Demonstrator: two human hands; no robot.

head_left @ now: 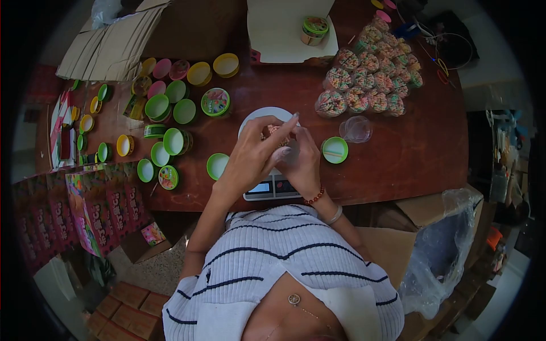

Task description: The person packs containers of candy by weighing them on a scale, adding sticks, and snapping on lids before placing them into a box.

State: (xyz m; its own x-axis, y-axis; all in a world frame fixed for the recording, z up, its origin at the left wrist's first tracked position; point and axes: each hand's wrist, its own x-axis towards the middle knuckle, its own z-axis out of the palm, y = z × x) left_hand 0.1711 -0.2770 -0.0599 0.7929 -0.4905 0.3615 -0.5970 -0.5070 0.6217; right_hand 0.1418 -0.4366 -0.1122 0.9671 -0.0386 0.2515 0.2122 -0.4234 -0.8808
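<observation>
Both of my hands meet above a white digital scale [267, 192] at the table's front edge. Between them is a small clear container with pink, speckled contents, mostly covered by fingers. My left hand [250, 149] curves round its left side, with the index finger and thumb reaching across. On the other side my right hand [301, 162] has its fingers closed against the same container. A green-rimmed tub [218, 166] stands left of the scale. To the right, another green-rimmed tub [335, 149] has thin sticks in it, beside clear round lids [356, 129].
Many clear cups of coloured sticks [369, 79] stand at the back right. Green, yellow and pink tubs [185, 111] spread over the left side. An open white box [290, 48] holds a lidded tub [314, 31] at the back. A plastic-lined carton [438, 244] sits at the lower right.
</observation>
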